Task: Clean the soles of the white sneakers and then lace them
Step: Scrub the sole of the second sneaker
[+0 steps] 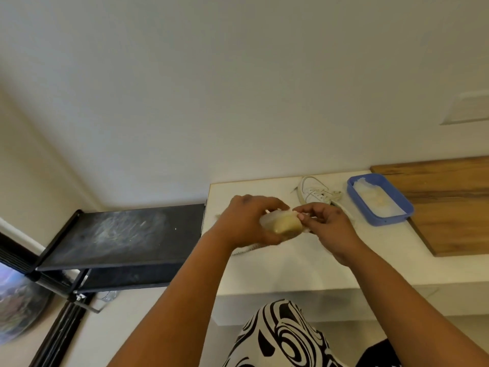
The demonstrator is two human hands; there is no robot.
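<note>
White desk (277, 266) lies below my hands. My left hand (243, 221) grips the sneaker (284, 225), sole towards me; my right hand (328, 223) pinches something pale, not identifiable, at its right end.

I am seeing a black shelf rack (119, 234) standing left of the white table (277, 266). A wooden board (449, 207) is lying on the table's right.

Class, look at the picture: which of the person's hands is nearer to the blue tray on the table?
Right. The right hand is just left of the blue tray, a short gap between them. The left hand is farther left, beyond the right hand.
</note>
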